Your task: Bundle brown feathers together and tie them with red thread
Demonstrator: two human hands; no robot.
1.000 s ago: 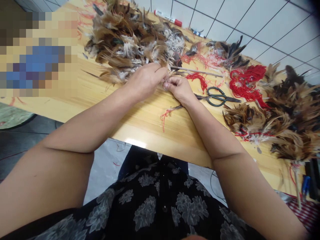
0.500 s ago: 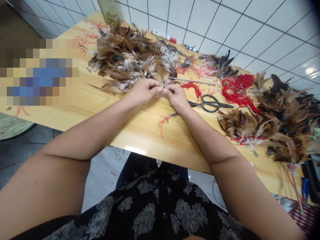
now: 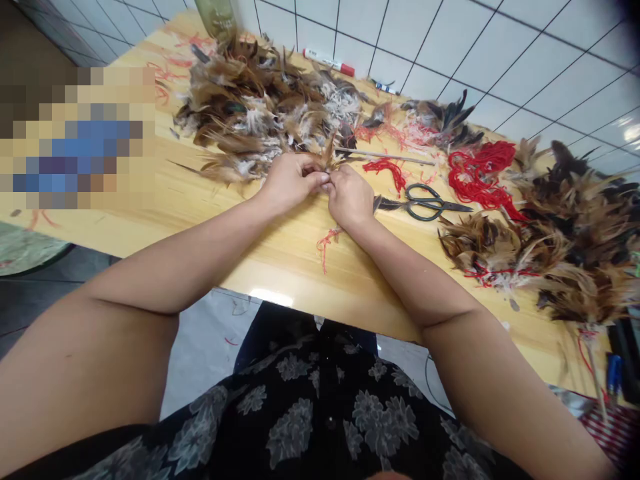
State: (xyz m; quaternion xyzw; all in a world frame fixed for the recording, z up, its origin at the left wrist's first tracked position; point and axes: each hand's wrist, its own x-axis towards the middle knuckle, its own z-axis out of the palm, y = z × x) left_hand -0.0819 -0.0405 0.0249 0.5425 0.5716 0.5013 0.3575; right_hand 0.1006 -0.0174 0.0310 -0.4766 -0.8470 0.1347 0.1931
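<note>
Over the wooden table (image 3: pixel 280 247), my two hands meet at the lower edge of a big pile of brown and white feathers (image 3: pixel 240 100). My left hand (image 3: pixel 290 181) pinches the base of a small brown feather tuft (image 3: pixel 327 157) between thumb and fingers. Against its fingertips, my right hand (image 3: pixel 351 197) is closed with its back turned up; whatever its fingers hold is hidden. A thin stick (image 3: pixel 395 157) lies just beyond the right hand. Red string ends (image 3: pixel 324 250) stick out below that hand, and a dark feather (image 3: pixel 387 204) lies beside its wrist.
Black-handled scissors (image 3: pixel 430 202) and a red yarn bundle (image 3: pixel 483 170) lie to the right. Feather bunches tied with red string (image 3: pixel 505 273) cover the right end. Markers (image 3: pixel 327 63) lie along the tiled wall (image 3: pixel 390 40). A blurred blue patch (image 3: pixel 85 153) is at left.
My right hand has rolled over, its back now upward and its fingers curled closer in against my left fingertips. My left hand keeps its pinch. The view has shifted slightly.
</note>
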